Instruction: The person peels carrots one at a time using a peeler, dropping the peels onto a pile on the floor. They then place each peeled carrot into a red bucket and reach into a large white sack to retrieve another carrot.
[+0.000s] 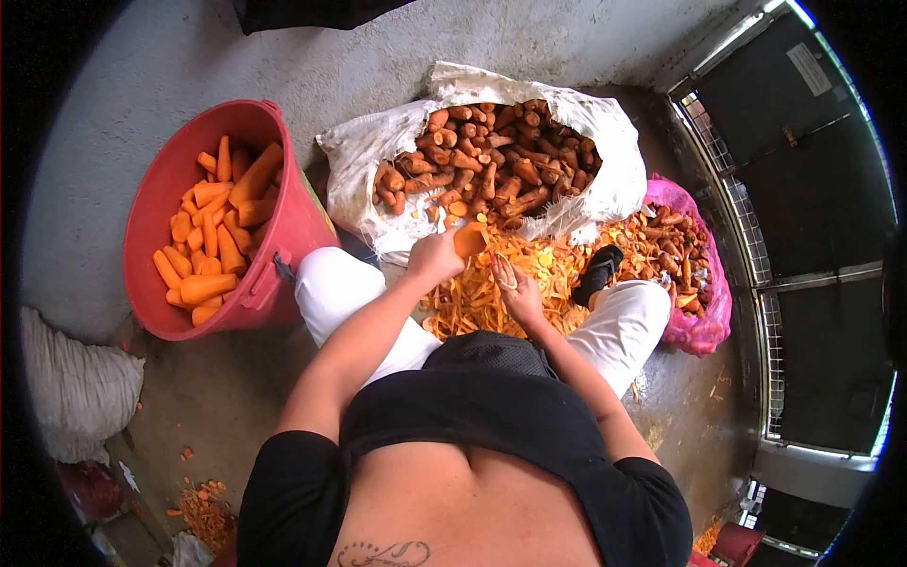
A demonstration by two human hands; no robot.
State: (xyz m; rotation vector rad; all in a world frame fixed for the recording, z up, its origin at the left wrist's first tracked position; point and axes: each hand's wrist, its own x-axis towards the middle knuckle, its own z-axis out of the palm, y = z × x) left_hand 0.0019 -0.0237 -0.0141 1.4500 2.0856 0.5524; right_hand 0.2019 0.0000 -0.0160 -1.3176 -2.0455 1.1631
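My left hand [436, 257] is closed around the lower end of a thick peeled carrot [470, 240], its orange end pointing right. Close beside it, my right hand [519, 295] has its fingers curled in; a small pale thing shows at the fingers, too small to name. Beneath both hands lies a heap of orange carrot peelings [458, 307] on the floor. Just beyond, an open white sack [364, 175] is full of unpeeled carrots [510, 156], spilling towards the peelings.
At left stands a red bucket [302, 208] holding peeled carrots [210, 236]. A pink mesh sack [718, 302] of carrot scraps sits at right, by my black shoe [597, 271]. A white sack [76, 378] lies far left. A dark metal gate [803, 217] lines the right side.
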